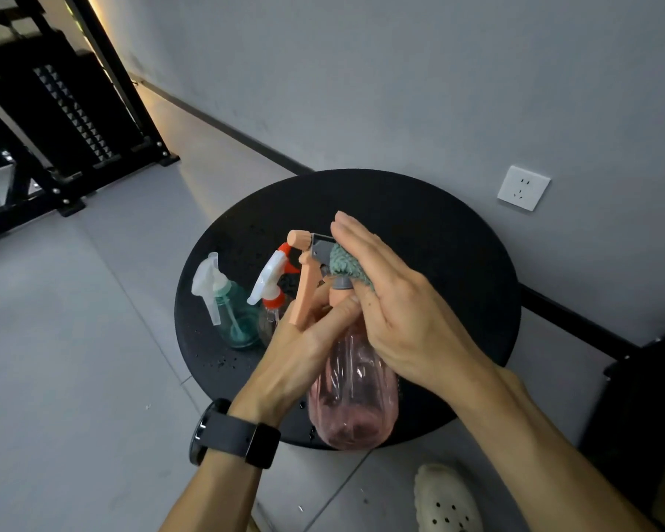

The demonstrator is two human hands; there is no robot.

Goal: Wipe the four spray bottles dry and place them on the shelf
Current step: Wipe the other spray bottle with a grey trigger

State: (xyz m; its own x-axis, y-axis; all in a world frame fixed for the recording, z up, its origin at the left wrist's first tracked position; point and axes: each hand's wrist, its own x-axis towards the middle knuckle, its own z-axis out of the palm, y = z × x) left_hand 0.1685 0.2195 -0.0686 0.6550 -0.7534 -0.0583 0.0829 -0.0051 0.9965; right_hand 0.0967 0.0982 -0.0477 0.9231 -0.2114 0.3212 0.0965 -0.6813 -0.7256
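A pink translucent spray bottle [356,393] with a peach trigger head is held above a round black table [438,240]. My left hand [304,347] grips its neck just under the trigger. My right hand [396,301] presses a green cloth [344,263] against the spray head with straight fingers. On the table's left side stand a teal bottle [239,316] with a white sprayer and a clear bottle [271,316] with a white and red sprayer, partly hidden behind my left hand.
Water drops dot the black table. A black metal shelf frame [73,120] stands at the upper left on the grey tiled floor. A wall socket [523,188] is on the grey wall at right. A pale shoe [448,501] shows at the bottom.
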